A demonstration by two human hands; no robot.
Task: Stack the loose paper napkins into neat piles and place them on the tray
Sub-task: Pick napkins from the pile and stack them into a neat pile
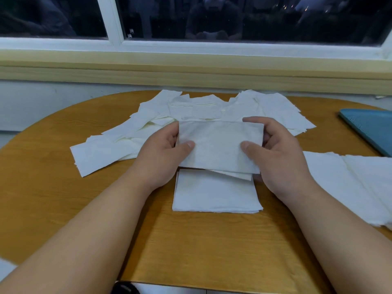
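Our left hand (161, 154) and right hand (282, 154) pinch napkins (218, 143) by the ends.
Under them, a pile (214, 195) lies on the counter (191, 251).

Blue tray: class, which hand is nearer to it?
Right. The right hand holds the napkin bundle at its right end, toward the blue tray; the left hand holds its left end, farther away.
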